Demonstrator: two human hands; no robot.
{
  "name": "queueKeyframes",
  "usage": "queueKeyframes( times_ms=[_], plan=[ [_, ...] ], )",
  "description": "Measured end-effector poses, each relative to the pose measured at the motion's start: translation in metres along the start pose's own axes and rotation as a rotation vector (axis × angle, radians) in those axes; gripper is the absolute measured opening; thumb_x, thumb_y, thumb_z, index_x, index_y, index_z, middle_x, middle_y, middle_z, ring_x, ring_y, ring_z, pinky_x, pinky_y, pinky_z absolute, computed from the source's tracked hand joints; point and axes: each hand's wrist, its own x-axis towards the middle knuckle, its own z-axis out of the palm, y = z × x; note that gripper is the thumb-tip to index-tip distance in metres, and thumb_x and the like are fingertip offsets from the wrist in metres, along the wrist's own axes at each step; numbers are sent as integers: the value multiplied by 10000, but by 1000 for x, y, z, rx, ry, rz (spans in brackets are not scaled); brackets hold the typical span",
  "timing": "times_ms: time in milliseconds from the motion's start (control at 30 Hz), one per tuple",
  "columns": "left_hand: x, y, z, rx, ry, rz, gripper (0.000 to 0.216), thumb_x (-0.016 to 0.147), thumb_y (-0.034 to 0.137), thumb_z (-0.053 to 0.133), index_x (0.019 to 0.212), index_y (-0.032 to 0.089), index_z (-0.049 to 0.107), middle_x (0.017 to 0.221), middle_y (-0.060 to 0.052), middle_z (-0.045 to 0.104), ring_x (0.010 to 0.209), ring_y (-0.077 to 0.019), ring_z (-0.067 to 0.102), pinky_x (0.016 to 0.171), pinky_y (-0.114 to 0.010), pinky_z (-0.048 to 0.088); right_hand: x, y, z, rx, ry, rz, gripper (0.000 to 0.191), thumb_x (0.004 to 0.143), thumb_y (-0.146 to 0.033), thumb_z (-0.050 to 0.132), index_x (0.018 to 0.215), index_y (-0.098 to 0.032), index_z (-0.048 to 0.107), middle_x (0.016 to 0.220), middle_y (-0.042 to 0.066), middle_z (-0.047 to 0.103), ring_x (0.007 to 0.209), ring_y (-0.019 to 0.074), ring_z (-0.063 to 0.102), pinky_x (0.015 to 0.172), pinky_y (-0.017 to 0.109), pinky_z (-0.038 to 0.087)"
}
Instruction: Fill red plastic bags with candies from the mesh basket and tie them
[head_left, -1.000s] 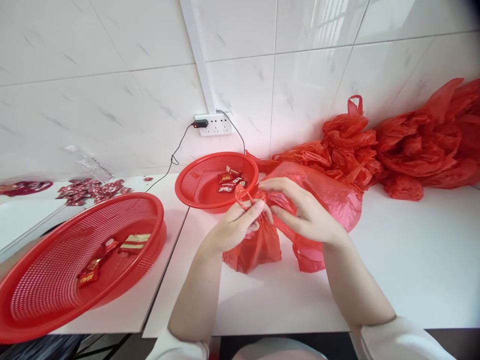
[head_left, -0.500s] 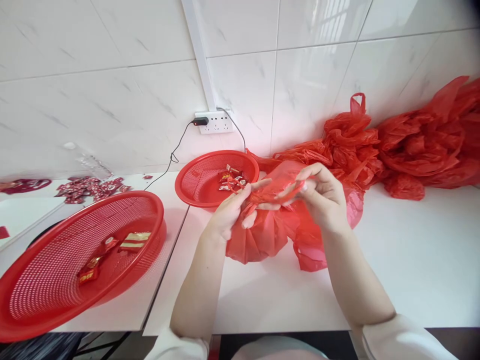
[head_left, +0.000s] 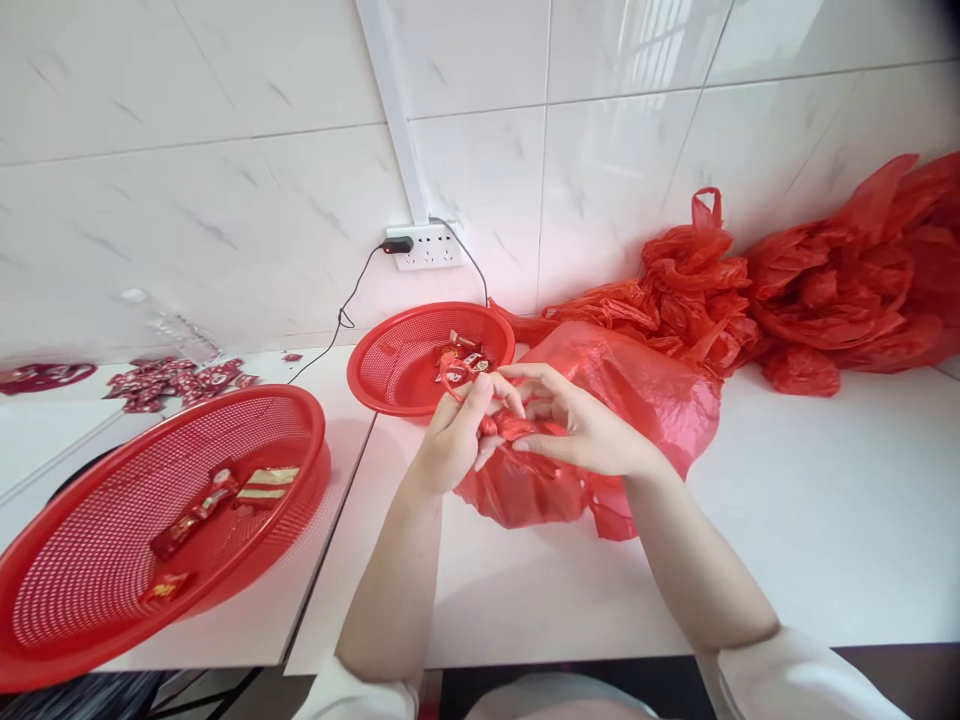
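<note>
A small red plastic bag [head_left: 525,490] rests on the white table [head_left: 825,520] in front of me. My left hand [head_left: 454,435] pinches one twisted handle of it, a loop sticking up over its fingers. My right hand [head_left: 574,425] is closed on the other handle, right beside the left. The two hands touch above the bag's gathered neck. A larger red bag [head_left: 660,395] lies just behind them.
A big red mesh basket [head_left: 90,580] with a few wrapped candies sits at the left. A smaller red basket [head_left: 405,365] with candies stands behind my hands. Crumpled red bags [head_left: 825,290] pile along the tiled wall at right. Loose candies [head_left: 172,380] lie far left.
My hands had lifted and spread the bag's handles apart. Now they have dropped lower and come together over the bag's neck, with the handles wound tighter.
</note>
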Motion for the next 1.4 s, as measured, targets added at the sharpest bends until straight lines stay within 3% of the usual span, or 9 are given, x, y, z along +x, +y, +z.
queueKeyframes(
  times_ms=[167,300,367,467,633,800,1100,1267,1400],
  plan=[
    [1,-4,-4,391,310,398,439,992,457,364,842,174,665,800,-54,666,777,-158,644,740,-292,510,0,5,1,-92,40,109,618,859,-224,636,1420,-279,382,859,-15,617,824,160,618,825,360,523],
    [8,-9,-5,267,207,519,437,1004,422,337,854,182,671,897,-76,676,931,-194,637,874,-352,500,2,5,-3,-81,42,140,478,870,-367,645,1314,-255,507,889,4,601,790,152,566,732,307,500],
    [10,-12,-4,223,158,506,434,1001,428,342,860,182,670,922,-87,675,970,-205,629,902,-367,494,4,6,-3,-48,70,143,307,925,-433,550,1139,-218,597,876,12,595,771,143,546,705,286,481],
    [13,-15,-3,231,137,496,432,997,436,352,871,181,677,940,-94,665,1007,-212,615,924,-374,490,6,8,-4,-78,153,151,307,948,-463,492,881,-190,614,761,-9,562,689,123,504,654,263,441],
    [12,-13,-9,302,158,500,468,1003,424,329,962,185,730,1039,-100,641,999,-199,616,871,-343,521,4,10,-14,-157,242,119,278,935,-405,525,864,-184,679,776,7,637,718,137,566,696,273,458],
    [5,-5,-27,449,88,397,467,1003,403,337,1056,185,746,1043,-93,706,1070,-215,625,990,-355,460,-8,0,-33,-296,305,91,263,942,-376,516,930,-200,711,797,22,672,745,163,601,707,289,473],
    [-18,15,-60,585,60,31,440,932,504,462,957,194,772,977,-70,751,1003,-263,665,947,-357,480,-35,-11,-67,-509,0,64,272,949,-341,488,1021,-237,729,854,23,706,699,154,625,681,295,500],
    [-33,22,-94,673,103,-196,480,889,563,478,700,228,766,861,-54,764,934,-262,682,953,-327,468,-49,-17,-84,-608,-78,179,254,932,-293,470,955,-223,714,862,26,700,728,156,625,664,282,486],
    [-24,16,-95,723,39,-377,522,891,561,443,619,226,737,853,-66,769,925,-261,691,945,-325,471,-50,-15,-87,-693,-85,376,270,923,-292,437,875,-231,695,810,6,692,704,161,618,634,282,469]
  ],
)
